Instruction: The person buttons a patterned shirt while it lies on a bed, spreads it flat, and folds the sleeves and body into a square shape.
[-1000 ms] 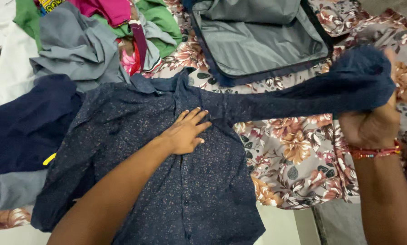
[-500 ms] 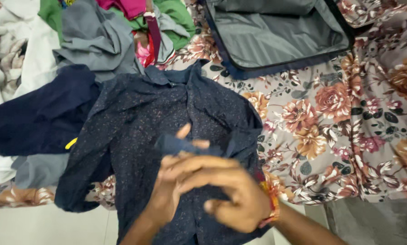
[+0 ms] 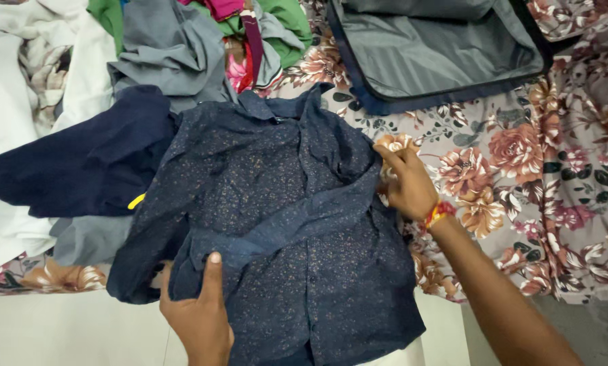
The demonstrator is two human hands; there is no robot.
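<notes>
Fingers of the left hand [image 3: 197, 315] pinch the speckled navy shirt [image 3: 277, 224] at its seven-o'clock edge while the right hand [image 3: 407, 183] grips its three-o'clock side, the shirt lying flat on the floral bedsheet [image 3: 520, 169], an open grey suitcase [image 3: 439, 51] at one o'clock.

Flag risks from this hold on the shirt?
The folded sleeve lies loose across the dark printed shirt; it may slip when the right hand lets go. The left hand grips only the cuff end, so the hem hanging off the floral sheet could drag the shirt down.
</notes>
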